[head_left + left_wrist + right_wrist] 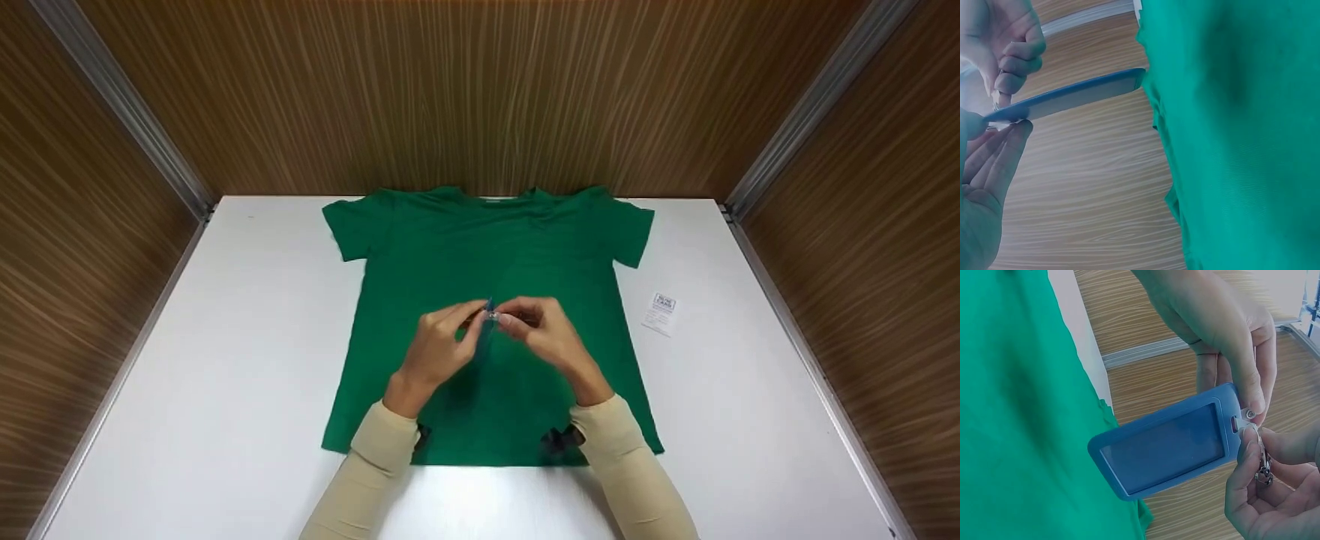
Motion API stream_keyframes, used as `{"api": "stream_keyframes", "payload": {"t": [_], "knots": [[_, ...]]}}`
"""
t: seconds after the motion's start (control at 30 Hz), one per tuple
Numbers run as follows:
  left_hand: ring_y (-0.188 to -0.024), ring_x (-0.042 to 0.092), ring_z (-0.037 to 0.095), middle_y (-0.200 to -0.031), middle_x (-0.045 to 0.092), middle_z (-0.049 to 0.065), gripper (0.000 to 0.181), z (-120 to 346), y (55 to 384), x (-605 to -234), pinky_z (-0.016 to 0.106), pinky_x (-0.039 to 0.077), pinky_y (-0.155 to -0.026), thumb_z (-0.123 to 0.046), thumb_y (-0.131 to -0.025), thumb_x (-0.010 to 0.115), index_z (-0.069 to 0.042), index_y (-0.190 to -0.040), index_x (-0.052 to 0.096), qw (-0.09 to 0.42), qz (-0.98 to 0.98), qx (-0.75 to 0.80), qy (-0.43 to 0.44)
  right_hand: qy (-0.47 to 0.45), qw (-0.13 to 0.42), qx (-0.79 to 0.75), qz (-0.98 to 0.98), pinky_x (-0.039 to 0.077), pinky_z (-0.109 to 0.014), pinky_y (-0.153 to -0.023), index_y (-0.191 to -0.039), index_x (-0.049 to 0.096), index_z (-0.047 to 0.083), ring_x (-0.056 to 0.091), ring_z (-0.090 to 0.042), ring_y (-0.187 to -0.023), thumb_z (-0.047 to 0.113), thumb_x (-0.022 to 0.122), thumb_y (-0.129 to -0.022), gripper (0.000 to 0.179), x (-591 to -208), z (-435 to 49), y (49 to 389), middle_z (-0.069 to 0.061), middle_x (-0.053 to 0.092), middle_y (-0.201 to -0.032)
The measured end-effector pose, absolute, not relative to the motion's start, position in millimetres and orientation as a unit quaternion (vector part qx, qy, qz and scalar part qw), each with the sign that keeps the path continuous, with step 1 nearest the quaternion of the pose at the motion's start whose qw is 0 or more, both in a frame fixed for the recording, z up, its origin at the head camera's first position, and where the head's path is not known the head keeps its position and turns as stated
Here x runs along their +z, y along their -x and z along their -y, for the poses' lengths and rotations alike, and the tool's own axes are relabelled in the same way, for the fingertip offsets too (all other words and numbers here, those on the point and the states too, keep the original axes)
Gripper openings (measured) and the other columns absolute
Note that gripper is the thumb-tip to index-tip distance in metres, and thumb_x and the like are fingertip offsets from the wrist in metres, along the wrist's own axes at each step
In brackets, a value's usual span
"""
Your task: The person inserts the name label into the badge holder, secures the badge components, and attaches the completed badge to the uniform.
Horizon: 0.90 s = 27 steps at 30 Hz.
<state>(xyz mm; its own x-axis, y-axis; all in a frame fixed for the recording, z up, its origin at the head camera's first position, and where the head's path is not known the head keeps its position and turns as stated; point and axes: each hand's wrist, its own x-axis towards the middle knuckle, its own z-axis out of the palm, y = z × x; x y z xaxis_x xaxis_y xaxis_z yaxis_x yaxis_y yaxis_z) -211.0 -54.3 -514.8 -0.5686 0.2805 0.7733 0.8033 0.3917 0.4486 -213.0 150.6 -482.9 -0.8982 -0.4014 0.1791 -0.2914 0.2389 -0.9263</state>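
A blue badge holder point(1162, 445) with a see-through window hangs by its slotted end above a green T-shirt point(487, 255). A clear strap with a metal snap point(1250, 414) passes through the slot. My left hand point(435, 349) pinches the strap beside the snap, between thumb and fingers. With thumb and curled fingers, my right hand point(553, 334) grips the strap's other part and a small metal clip point(1265, 472), which is partly hidden in the fingers. Edge-on in the left wrist view, the badge holder point(1084, 95) slants away from both hands.
The T-shirt lies spread flat on a white table point(255, 360), sleeves out and collar at the far edge. A small white printed card point(660, 313) lies to its right. Wood-grain panels point(480, 97) enclose the back and both sides.
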Motion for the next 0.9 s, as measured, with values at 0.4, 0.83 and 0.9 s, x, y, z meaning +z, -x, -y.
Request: {"api": "stream_keyframes", "payload": {"t": [0.4,0.83,0.9], "knots": [[-0.137,0.059,0.028,-0.149,0.059,0.013,0.057,65.3,210.3,-509.5,0.046,0.050,-0.111,-0.031,-0.101,0.068,-0.009,-0.150,0.052,0.139,0.833,-0.439,0.306,0.216,0.029,-0.578,-0.787,0.049,-0.029,-0.066,-0.110,0.074,-0.003,0.055,-0.019,-0.069,0.008,0.057,-0.105,0.021,-479.8,-151.3,212.7,-0.010,0.067,-0.086],[-0.149,0.040,0.041,-0.164,0.038,0.012,0.078,67.9,213.9,-512.3,0.061,0.043,-0.113,-0.031,-0.098,0.072,-0.009,-0.162,0.030,0.032,0.793,-0.510,0.331,0.216,0.029,-0.599,-0.771,0.049,-0.025,-0.070,-0.112,0.072,-0.008,0.056,-0.020,-0.074,0.007,0.056,-0.105,0.023,-475.7,-152.4,210.7,-0.031,0.065,-0.093],[-0.150,0.040,0.039,-0.165,0.038,0.012,0.080,68.4,214.7,-513.4,0.062,0.042,-0.114,-0.030,-0.097,0.073,-0.009,-0.162,0.030,0.025,0.791,-0.509,0.337,0.218,0.031,-0.600,-0.769,0.049,-0.025,-0.070,-0.111,0.072,-0.006,0.055,-0.017,-0.074,0.007,0.055,-0.106,0.022,-473.9,-152.8,209.8,-0.026,0.065,-0.091]]}}
